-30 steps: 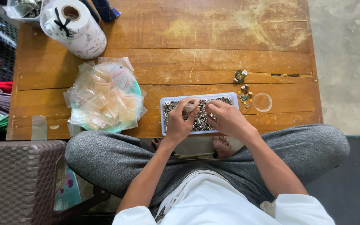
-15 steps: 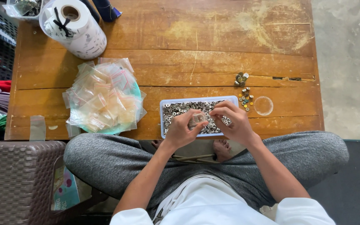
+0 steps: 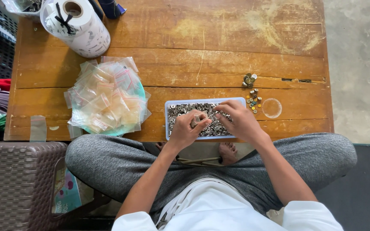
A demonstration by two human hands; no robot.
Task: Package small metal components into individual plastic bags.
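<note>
- Our left hand point(image 3: 185, 131) pinches a small silver metal piece point(image 3: 197, 118) over the pale blue plastic tray point(image 3: 166, 112).
- Our right hand point(image 3: 238, 122) digs curled fingers into the tray's shiny bits.
- The tray sits on the brown wooden tabletop point(image 3: 193, 55), near its front edge.

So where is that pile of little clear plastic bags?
In the head view, the pile of small clear bags lies on the wooden table, left of the blue tray, below the white roll.
</note>
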